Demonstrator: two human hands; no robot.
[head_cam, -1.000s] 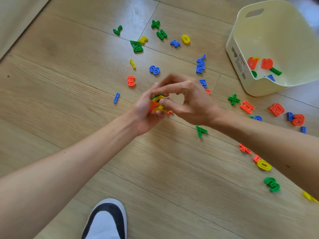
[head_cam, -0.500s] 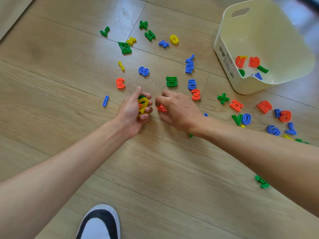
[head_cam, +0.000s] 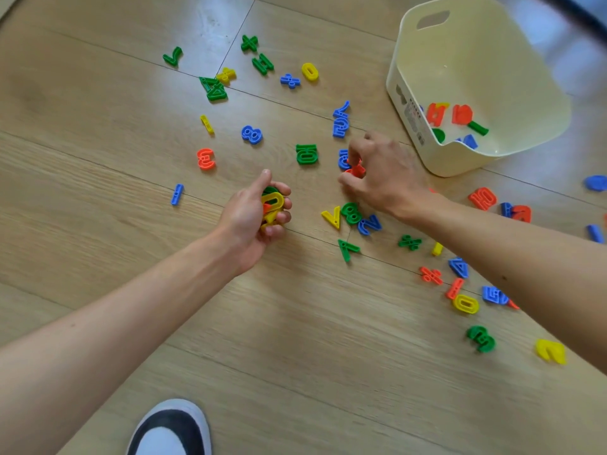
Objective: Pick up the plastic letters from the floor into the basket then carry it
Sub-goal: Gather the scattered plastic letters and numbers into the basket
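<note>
**A:** why's the left hand [head_cam: 259,208] just parked in a fist?

**B:** it's the stash. Its fingers wrap a bunch of yellow, green and orange letters [head_cam: 274,205] so the right hand [head_cam: 384,172] can do the picking. That one's pinching an orange piece [head_cam: 356,170] on the floor [head_cam: 295,323], beside a blue piece [head_cam: 343,159], near the basket [head_cam: 397,77].

**A:** changed from 0.5 s ago?

**B:** the right hand moved away from the left toward the basket. The left hasn't budged.

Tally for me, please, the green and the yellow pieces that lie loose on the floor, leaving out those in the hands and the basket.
Green pieces: 9
Yellow pieces: 7, one half hidden beside the right forearm
Total: 16 in view
</note>
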